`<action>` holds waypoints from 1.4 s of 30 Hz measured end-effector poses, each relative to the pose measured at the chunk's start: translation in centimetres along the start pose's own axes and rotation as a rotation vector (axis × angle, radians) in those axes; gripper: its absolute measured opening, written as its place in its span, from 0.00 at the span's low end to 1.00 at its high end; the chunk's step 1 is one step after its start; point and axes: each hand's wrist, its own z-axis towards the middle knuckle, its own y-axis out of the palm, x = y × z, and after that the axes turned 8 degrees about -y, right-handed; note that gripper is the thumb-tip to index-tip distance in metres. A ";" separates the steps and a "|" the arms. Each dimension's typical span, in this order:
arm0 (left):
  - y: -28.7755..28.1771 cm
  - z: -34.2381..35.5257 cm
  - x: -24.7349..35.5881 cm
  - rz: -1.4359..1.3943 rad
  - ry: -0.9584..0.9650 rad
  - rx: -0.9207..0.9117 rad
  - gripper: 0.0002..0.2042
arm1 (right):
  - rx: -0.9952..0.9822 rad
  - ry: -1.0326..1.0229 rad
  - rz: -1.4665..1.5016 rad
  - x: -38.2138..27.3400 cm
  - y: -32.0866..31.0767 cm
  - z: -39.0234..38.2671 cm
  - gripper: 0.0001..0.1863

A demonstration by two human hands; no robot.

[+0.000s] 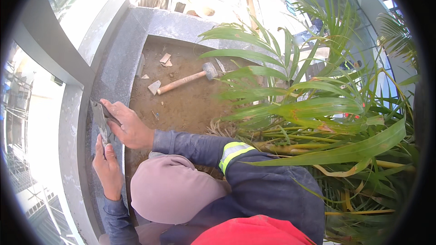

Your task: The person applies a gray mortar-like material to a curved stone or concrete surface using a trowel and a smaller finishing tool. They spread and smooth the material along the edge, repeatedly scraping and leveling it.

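Note:
My right hand [132,127] is closed around a flat grey tool [101,120] that looks like a trowel, its face smeared with pale material. The tool's dark edge shows beside the fingers. At its lower end, my left hand [109,168] pinches it between thumb and fingers. Both hands are over the grey stone ledge [119,70] along the left of a planter bed. Whether the tool touches the ledge, I cannot tell. My right sleeve [195,145] is dark blue with a yellow and silver band and reaches across the soil.
A wooden-handled hammer [181,83] lies on the brown soil [177,109] near broken tile pieces [154,87]. Long palm fronds [309,109] crowd the right side. A grey metal frame [72,109] runs along the left. Pink cloth [177,190] and red material [254,233] fill the lower middle.

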 end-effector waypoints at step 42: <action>-9.3 -2.0 -10.3 0.729 0.114 0.454 0.22 | -0.278 0.309 0.089 0.8 -1.1 -0.1 0.22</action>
